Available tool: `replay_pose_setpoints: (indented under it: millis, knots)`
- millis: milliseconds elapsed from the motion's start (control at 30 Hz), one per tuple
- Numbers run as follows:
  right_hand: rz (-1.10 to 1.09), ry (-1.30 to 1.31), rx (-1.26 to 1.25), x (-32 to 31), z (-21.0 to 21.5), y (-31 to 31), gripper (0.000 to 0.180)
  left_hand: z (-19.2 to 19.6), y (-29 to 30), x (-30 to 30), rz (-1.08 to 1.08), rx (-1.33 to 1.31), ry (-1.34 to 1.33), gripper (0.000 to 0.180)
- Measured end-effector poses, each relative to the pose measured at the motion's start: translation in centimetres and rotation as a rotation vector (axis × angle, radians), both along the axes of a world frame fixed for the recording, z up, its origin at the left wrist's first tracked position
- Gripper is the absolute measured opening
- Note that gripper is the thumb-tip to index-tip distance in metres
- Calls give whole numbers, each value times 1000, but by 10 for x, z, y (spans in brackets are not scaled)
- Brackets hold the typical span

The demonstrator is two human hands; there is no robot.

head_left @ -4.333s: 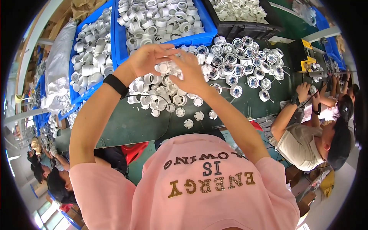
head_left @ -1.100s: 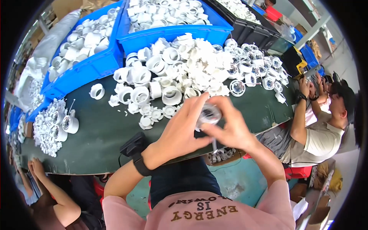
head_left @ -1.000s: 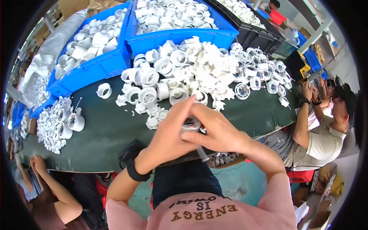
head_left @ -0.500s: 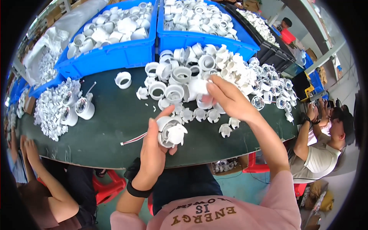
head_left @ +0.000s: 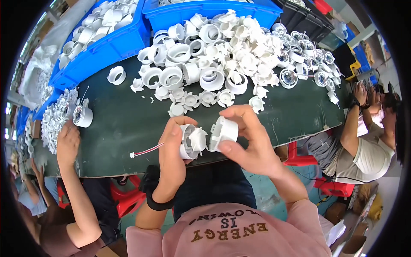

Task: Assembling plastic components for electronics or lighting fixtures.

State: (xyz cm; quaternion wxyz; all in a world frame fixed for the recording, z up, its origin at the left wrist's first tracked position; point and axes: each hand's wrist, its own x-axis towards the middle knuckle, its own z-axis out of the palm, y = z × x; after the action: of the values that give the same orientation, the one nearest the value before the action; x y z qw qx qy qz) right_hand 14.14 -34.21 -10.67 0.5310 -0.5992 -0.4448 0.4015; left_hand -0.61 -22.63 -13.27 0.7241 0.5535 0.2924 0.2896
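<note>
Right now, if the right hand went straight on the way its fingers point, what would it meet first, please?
Probably the white finned part in the housing that the left hand holds, met by the round white part in the right hand; depth is hard to judge.

It was a workshop, set up for piecework. Blue bins [head_left: 107, 55] full of white plastic rings [head_left: 111, 16] lined the far edge of a long green desk [head_left: 120, 128], and loose parts [head_left: 231, 43] lay heaped beyond its near edge. Co-workers [head_left: 81, 210] sat along that near edge, with red stools [head_left: 127, 202] below.
</note>
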Motion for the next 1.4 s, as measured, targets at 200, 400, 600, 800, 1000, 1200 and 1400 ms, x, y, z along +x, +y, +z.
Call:
replay_pose_setpoints:
  millis: [200, 400, 600, 800, 1000, 1200, 1400]
  knots:
    - [-70, -200, 69, -11, -4, -7, 41, -7, -17, 13, 19, 193, 29, 48]
    - [-157, -95, 212, -9, -15, -16, 42, 3, -24, 20, 7, 250, 32, 49]
    - [-163, -78, 145, 0, -14, -26, 44, 4, -26, 28, 16, 327, 49, 49]
    - [-366, 242, 350, 6, -13, -22, 68, 2, -31, 33, 18, 286, 80, 45]
    - [-552, -1, 612, -2, -14, 27, 42, 0, -46, 40, -87, 440, 50, 45]
    - [-486, 63, 646, -6, -14, 25, 44, -1, -52, 41, -66, 495, 35, 47]
    - [-542, -189, 605, 2, -5, 10, 51, -2, -37, 38, -2, 359, 15, 49]
